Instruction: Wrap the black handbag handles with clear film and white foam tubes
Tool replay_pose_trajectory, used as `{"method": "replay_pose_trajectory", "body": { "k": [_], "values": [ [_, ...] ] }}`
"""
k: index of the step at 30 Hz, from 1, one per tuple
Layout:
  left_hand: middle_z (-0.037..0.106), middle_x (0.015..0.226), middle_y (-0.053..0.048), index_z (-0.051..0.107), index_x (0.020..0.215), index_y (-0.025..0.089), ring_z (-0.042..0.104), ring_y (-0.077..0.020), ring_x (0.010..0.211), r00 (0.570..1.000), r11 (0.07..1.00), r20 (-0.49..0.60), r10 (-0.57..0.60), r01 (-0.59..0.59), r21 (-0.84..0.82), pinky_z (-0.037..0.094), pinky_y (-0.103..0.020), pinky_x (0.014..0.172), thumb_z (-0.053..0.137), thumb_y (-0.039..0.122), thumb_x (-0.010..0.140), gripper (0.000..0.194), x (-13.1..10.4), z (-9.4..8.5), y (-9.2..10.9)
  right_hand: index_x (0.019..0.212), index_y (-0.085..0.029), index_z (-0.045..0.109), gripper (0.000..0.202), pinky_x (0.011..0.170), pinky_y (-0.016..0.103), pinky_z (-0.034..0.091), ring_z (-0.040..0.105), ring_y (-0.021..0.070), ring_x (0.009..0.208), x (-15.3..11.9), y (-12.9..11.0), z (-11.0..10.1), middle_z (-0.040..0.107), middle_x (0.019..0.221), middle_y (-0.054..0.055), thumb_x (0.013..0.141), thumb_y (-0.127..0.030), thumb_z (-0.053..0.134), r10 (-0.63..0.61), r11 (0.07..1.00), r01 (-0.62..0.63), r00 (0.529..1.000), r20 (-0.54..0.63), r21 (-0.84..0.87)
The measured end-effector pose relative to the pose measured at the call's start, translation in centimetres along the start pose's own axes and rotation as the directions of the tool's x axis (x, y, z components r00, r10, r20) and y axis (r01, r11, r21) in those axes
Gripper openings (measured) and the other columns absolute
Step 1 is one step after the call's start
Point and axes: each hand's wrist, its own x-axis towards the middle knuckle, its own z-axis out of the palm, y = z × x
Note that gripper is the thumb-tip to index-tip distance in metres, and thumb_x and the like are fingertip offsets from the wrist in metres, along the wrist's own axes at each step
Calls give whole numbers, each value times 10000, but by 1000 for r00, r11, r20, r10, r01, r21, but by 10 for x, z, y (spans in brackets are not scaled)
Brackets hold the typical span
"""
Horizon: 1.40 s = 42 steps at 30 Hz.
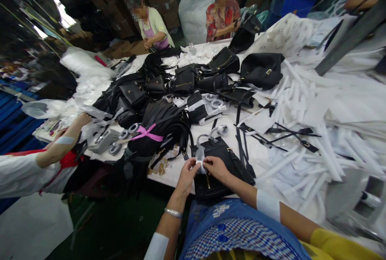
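A black handbag lies flat at the table's front edge before me, a gold zipper showing on it. Above the bag, my left hand and my right hand pinch a small piece of white and clear wrapping from either side. A band of similar wrapping curves away from it toward the bag's far side; whether it covers a handle I cannot tell. Thumbs and forefingers of both hands are closed on the white piece and nearly meet.
Black straps tied with a pink ribbon lie to the left, near a co-worker's arm. Several black bags cover the table's middle. White strips heap up at right. Two people work across the table.
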Motion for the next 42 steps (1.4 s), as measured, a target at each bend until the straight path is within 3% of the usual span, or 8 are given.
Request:
{"method": "replay_pose_trajectory", "body": {
  "k": [7, 14, 21, 23, 27, 33, 38, 42],
  "values": [
    [646, 1047, -69, 626, 1000, 187, 604, -163, 874, 999, 1000, 29, 18, -18, 23, 448, -248, 751, 744, 394, 658, 417, -6, 3, 4, 711, -199, 623, 61, 614, 239, 402, 591, 163, 671, -1, -2, -1, 659, 704, 18, 718, -207, 563, -179, 912, 127, 979, -101, -390],
    [646, 993, -47, 641, 965, 177, 591, -152, 836, 997, 994, 20, 71, -72, 83, 447, -241, 752, 740, 375, 665, 372, -10, 5, 8, 668, -192, 604, 70, 521, 222, 311, 533, 134, 565, 5, -1, 2, 634, 618, 8, 692, -256, 621, -64, 899, 6, 991, -118, -437],
    [643, 715, 6, 601, 954, 166, 582, -113, 620, 999, 994, -4, 52, -52, 91, 422, -209, 616, 752, 365, 644, 398, -11, 2, 5, 754, -165, 648, 88, 565, 218, 413, 610, 151, 637, 9, 14, -3, 678, 691, 22, 686, -174, 593, -46, 963, 62, 997, 67, -262],
    [618, 643, 28, 589, 956, 167, 560, -99, 572, 998, 992, -11, 58, -57, 112, 396, -191, 574, 746, 358, 653, 391, -12, 2, 4, 791, -161, 646, 122, 580, 219, 445, 622, 143, 637, 3, 16, -6, 682, 704, 28, 724, -158, 543, 1, 989, 14, 995, 99, -151],
    [608, 653, 37, 583, 933, 171, 545, -85, 568, 997, 991, 2, 73, -73, 115, 389, -178, 561, 733, 341, 669, 348, -13, 2, 5, 919, -169, 621, 209, 554, 217, 487, 639, 129, 643, -12, 14, -11, 698, 803, 39, 764, -167, 480, 164, 983, -170, 983, 85, 69],
    [623, 842, 3, 611, 903, 165, 565, -86, 661, 990, 987, -29, 140, -137, 83, 437, -192, 638, 741, 314, 652, 319, -9, -1, 1, 921, -183, 634, 222, 587, 267, 517, 641, 151, 641, -27, 9, -18, 704, 801, 43, 784, -344, 569, 4, 999, -1, 998, -64, 41],
    [619, 803, -7, 616, 878, 152, 570, -100, 644, 985, 978, -30, 169, -164, 125, 440, -197, 610, 740, 358, 646, 334, -9, 1, 0, 1011, -162, 622, 321, 771, 339, 525, 680, 201, 844, -25, 2, -9, 721, 910, 93, 769, -373, 616, 138, 936, -143, 990, 40, 322],
    [631, 805, -17, 612, 891, 153, 591, -112, 641, 988, 981, -44, 151, -144, 128, 448, -201, 598, 750, 378, 635, 368, -12, 2, 2, 1010, -177, 606, 313, 777, 323, 513, 681, 190, 820, -27, -14, 0, 722, 855, 66, 742, -328, 667, 234, 837, -242, 969, 79, 490]
  ]
}}
